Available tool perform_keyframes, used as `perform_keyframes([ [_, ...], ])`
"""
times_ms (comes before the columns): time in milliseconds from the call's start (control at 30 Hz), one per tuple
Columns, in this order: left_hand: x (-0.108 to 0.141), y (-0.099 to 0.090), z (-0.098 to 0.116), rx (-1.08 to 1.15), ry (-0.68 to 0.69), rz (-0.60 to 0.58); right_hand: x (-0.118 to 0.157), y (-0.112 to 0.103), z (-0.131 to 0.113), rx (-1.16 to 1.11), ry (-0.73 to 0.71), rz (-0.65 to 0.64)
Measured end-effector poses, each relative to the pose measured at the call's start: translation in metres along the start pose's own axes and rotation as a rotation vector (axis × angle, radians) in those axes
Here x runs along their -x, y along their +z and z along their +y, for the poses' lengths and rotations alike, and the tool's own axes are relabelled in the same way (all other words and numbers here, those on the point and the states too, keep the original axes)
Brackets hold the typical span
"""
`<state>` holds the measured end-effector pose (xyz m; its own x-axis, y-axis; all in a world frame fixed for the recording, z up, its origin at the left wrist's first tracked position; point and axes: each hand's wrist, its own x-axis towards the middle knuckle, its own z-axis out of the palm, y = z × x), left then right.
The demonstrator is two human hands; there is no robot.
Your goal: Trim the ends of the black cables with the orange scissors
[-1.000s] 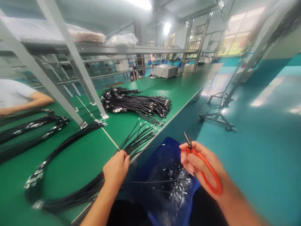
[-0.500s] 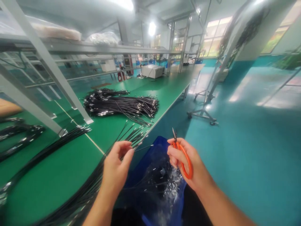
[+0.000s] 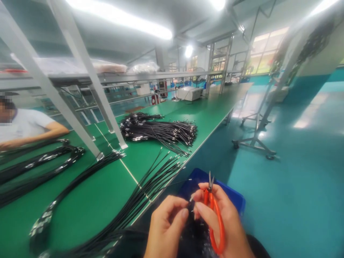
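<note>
The right hand [image 3: 227, 220] gripped orange-handled scissors [image 3: 221, 229], blades upward and slightly parted. Just beside it, the left hand [image 3: 166, 225] curled thumb and fingers inward; whether they pinched anything could not be told. Black cables [image 3: 145, 191] lay fanned along the green table [image 3: 104, 191]'s near edge.

the head camera looks down and forward (bench [image 3: 103, 190] close below).
</note>
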<state>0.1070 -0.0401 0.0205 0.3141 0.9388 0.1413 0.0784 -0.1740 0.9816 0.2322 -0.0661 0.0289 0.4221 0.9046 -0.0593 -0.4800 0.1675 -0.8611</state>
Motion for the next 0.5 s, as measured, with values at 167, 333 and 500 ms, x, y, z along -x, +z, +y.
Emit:
perform_keyframes([
  [167,0.0029,0.0059,0.0014,0.096,-0.074,0.027,0.0015,0.0047,-0.0014,-0.033,0.046,0.017],
  [333,0.0043,0.0088,0.0028,-0.013,-0.058,0.052,0.0019,0.0035,-0.0024,-0.010,0.074,0.036],
  [500,0.0067,0.0090,-0.0001,-0.127,-0.022,0.087,0.0011,0.0035,-0.0008,-0.005,0.066,0.021],
])
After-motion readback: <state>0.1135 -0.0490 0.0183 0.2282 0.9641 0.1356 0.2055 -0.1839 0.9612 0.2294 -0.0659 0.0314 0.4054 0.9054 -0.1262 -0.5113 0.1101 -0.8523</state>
